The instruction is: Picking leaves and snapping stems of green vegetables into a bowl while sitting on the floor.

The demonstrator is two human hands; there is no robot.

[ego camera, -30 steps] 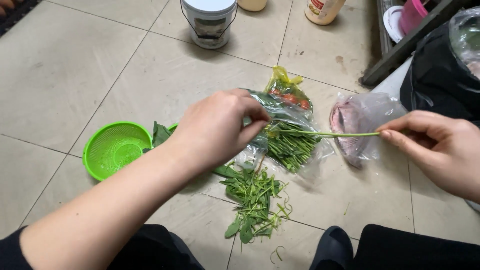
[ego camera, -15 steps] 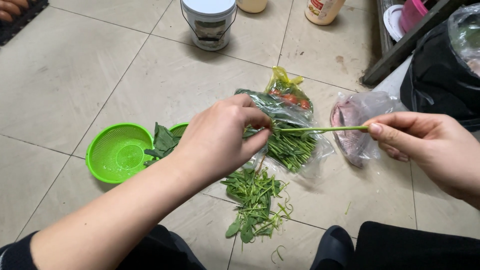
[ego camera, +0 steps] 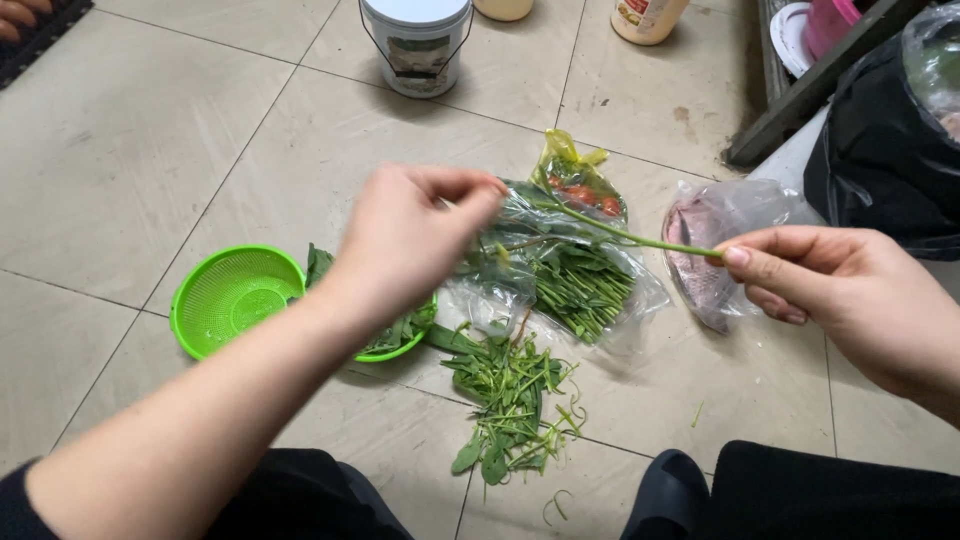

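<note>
Head view: person seated over a tiled floor (ego camera: 150, 120), stripping a leafy green vegetable.
Right hand (ego camera: 850, 300): fingers pinched shut on the thick end of a long thin green stem (ego camera: 630, 238), held above the floor.
Left hand (ego camera: 405, 245): blurred, fingertips drawn together at the stem's far tip; whether they actually grip it cannot be told for certain.
Stem position: stretched between the two hands, above a clear plastic bag of bundled green stalks (ego camera: 575, 285).
Done so far, by the look of it: a loose heap of plucked green leaves and stem bits (ego camera: 505, 400) lies on the floor near the knees; more leaves sit in a round green plastic bowl (ego camera: 405, 335), largely hidden under the left forearm.
Left to do, by the look of it: a good bundle remains in the bag, so the work seems partway at most.
Nearby: an empty round green plastic colander (ego camera: 230, 298) touching the bowl; a yellow plastic bag with red produce (ego camera: 580, 180); a clear bag holding a pinkish fish (ego camera: 705, 235); a white plastic bucket (ego camera: 415, 40) well apart.
</note>
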